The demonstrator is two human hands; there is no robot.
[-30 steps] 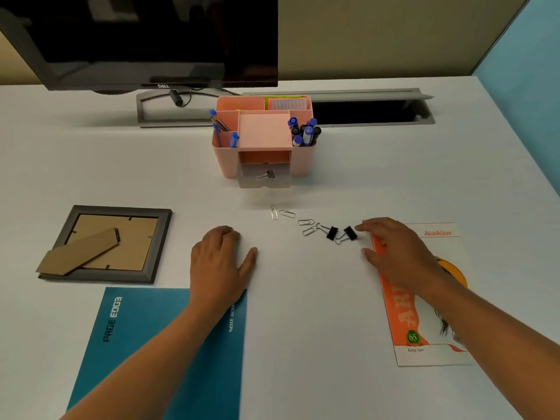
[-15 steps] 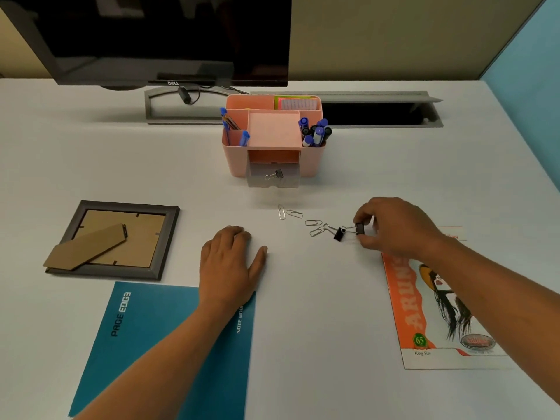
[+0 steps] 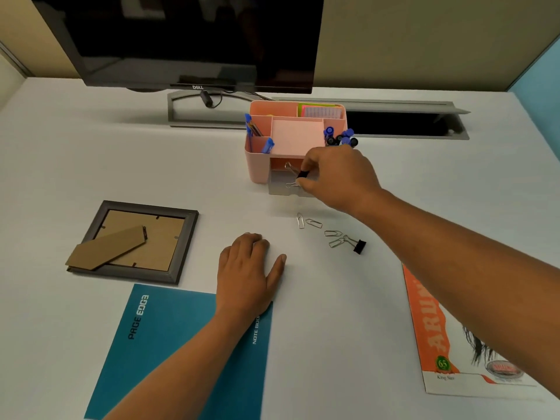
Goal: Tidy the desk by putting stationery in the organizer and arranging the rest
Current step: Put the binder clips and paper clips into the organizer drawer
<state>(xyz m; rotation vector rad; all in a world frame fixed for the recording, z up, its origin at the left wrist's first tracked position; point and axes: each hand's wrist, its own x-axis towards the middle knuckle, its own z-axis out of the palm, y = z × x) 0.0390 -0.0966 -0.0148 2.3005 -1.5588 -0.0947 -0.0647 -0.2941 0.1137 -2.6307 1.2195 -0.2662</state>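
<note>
A pink organizer (image 3: 257, 165) with pens and sticky notes stands at the desk's middle back, its small grey drawer (image 3: 280, 186) pulled out. My right hand (image 3: 339, 177) pinches a black binder clip (image 3: 298, 174) over that drawer; another clip's wire handles show inside it. A second black binder clip (image 3: 359, 246) and several paper clips (image 3: 315, 224) lie on the white desk in front. My left hand (image 3: 250, 268) rests flat on the desk, fingers slightly spread, holding nothing, at the top corner of a teal notebook (image 3: 169, 344).
A grey picture frame (image 3: 133, 241) lies face down at left. An orange notebook (image 3: 448, 344) lies at right, partly under my right arm. A monitor (image 3: 194, 40) on its stand and an open cable tray (image 3: 403, 122) run along the back.
My right hand lifted one binder clip from the desk and carried it up to the organizer's open drawer. The left hand stayed put. The view shifted.
</note>
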